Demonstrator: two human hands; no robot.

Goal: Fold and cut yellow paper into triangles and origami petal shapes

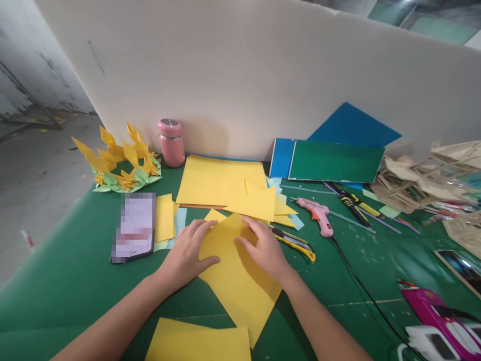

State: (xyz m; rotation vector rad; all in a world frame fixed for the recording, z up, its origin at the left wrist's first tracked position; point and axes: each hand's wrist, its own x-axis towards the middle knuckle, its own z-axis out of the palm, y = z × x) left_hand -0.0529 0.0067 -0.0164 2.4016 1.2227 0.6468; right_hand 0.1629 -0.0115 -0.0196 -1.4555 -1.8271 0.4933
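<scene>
A yellow paper sheet (236, 281) lies tilted on the green table (75, 281) in front of me. My left hand (188, 253) rests flat on its left edge, fingers stretched toward the upper corner. My right hand (265, 248) lies on the sheet's upper right part, fingers spread and pressing the paper down. Neither hand grips anything. More yellow sheets (221, 183) are stacked just beyond, and another yellow sheet (199, 343) lies at the near edge.
A phone (134, 228) lies to the left, folded yellow and green paper flowers (120, 165) and a pink flask (171, 143) behind it. To the right lie a yellow utility knife (295, 241), a pink glue gun (318, 214), blue and green boards (334, 160) and wooden models (424, 175).
</scene>
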